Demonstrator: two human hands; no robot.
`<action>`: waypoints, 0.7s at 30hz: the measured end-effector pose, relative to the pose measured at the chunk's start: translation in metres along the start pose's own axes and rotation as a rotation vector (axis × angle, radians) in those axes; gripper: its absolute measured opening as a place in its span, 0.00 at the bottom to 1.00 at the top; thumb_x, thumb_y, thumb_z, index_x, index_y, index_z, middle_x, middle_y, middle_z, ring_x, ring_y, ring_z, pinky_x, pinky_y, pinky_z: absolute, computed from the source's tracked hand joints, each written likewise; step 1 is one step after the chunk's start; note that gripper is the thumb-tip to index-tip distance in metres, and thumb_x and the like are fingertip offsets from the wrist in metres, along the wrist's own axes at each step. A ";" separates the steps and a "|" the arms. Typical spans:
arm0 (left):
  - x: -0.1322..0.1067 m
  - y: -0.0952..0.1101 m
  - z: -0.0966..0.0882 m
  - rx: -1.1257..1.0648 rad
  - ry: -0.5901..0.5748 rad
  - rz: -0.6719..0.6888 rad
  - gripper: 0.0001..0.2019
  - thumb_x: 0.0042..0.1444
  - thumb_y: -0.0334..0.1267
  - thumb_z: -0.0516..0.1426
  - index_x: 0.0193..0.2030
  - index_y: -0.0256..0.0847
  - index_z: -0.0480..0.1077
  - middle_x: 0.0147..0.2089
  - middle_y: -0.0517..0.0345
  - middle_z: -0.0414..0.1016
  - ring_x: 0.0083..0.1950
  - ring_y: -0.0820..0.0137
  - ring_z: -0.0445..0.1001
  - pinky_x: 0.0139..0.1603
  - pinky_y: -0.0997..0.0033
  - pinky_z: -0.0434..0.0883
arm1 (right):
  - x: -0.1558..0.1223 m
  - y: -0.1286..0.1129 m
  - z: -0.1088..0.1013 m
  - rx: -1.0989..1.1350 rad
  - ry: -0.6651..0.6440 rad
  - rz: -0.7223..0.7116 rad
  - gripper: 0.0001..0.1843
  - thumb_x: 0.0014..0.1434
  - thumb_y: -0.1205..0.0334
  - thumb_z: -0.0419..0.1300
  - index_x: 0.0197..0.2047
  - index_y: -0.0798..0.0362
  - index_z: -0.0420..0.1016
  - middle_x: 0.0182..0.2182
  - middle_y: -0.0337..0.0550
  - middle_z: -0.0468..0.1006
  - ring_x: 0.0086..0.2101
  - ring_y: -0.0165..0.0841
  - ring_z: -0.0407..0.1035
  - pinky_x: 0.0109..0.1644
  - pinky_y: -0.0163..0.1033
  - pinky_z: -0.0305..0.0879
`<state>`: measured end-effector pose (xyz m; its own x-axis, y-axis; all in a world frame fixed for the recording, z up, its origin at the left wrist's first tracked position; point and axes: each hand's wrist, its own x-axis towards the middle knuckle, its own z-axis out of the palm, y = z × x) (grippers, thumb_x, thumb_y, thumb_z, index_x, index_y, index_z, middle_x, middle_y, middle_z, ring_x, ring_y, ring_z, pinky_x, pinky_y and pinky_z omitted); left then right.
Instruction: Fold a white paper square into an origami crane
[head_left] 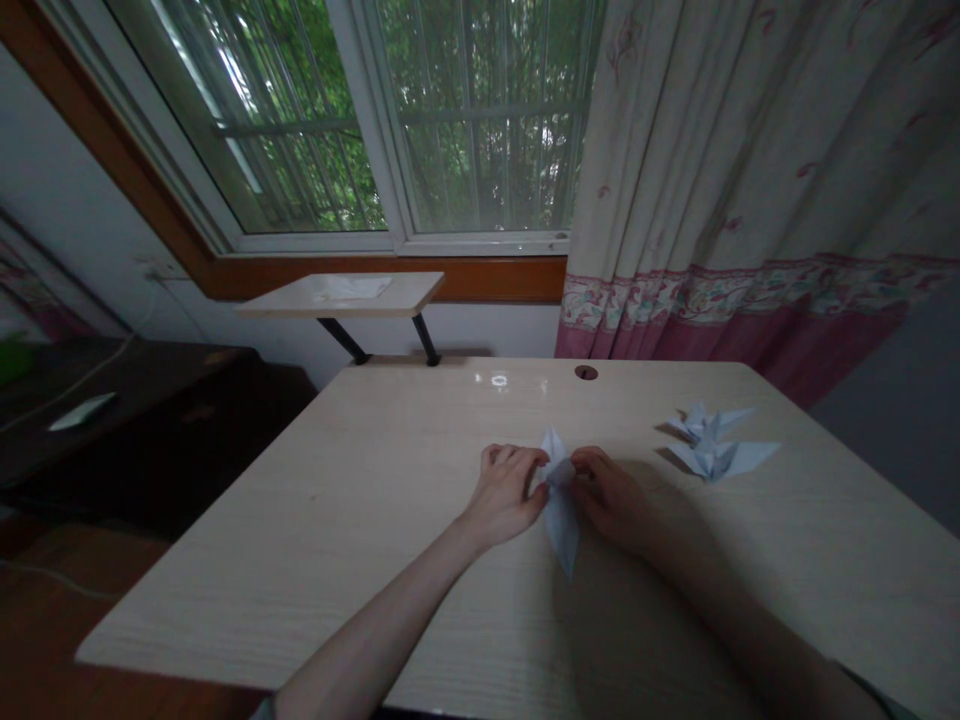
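Note:
A narrow, pointed piece of folded white paper (561, 510) lies on the pale wooden table (360, 520), one tip toward the window and one toward me. My left hand (507, 492) pinches its middle from the left with curled fingers. My right hand (611, 495) grips the same fold from the right, fingers closed on the paper. Both forearms rest low over the tabletop.
Two finished white paper cranes (716, 442) sit on the table to the right of my hands. A cable hole (586, 373) is near the far edge. A small shelf (345, 295) stands under the window, a dark cabinet (150, 420) at left, a curtain (750, 200) at right.

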<state>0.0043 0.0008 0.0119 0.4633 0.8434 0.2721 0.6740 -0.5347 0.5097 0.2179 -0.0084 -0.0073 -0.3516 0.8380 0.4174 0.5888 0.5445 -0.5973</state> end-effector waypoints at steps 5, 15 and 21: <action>0.000 -0.003 0.004 -0.015 0.040 -0.005 0.17 0.58 0.34 0.55 0.54 0.41 0.66 0.49 0.54 0.77 0.52 0.61 0.71 0.58 0.54 0.56 | 0.000 0.001 0.003 0.059 0.029 0.031 0.13 0.61 0.70 0.51 0.48 0.48 0.64 0.42 0.45 0.74 0.39 0.35 0.73 0.45 0.44 0.73; 0.001 -0.008 0.012 -0.034 0.060 -0.031 0.21 0.57 0.31 0.56 0.58 0.41 0.61 0.49 0.55 0.75 0.53 0.62 0.72 0.59 0.54 0.57 | 0.000 0.016 0.017 0.092 0.156 -0.049 0.20 0.62 0.69 0.52 0.57 0.48 0.63 0.52 0.52 0.70 0.43 0.39 0.73 0.46 0.49 0.76; 0.002 -0.010 0.013 -0.024 0.088 -0.036 0.25 0.56 0.31 0.57 0.61 0.43 0.59 0.58 0.51 0.72 0.59 0.59 0.68 0.59 0.54 0.58 | -0.002 0.022 0.018 -0.053 0.120 -0.093 0.21 0.64 0.69 0.51 0.59 0.49 0.67 0.56 0.54 0.71 0.56 0.42 0.68 0.59 0.55 0.69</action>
<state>0.0060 0.0072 -0.0035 0.3861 0.8638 0.3236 0.6745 -0.5037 0.5397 0.2188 0.0031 -0.0336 -0.3186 0.7722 0.5498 0.5967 0.6140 -0.5166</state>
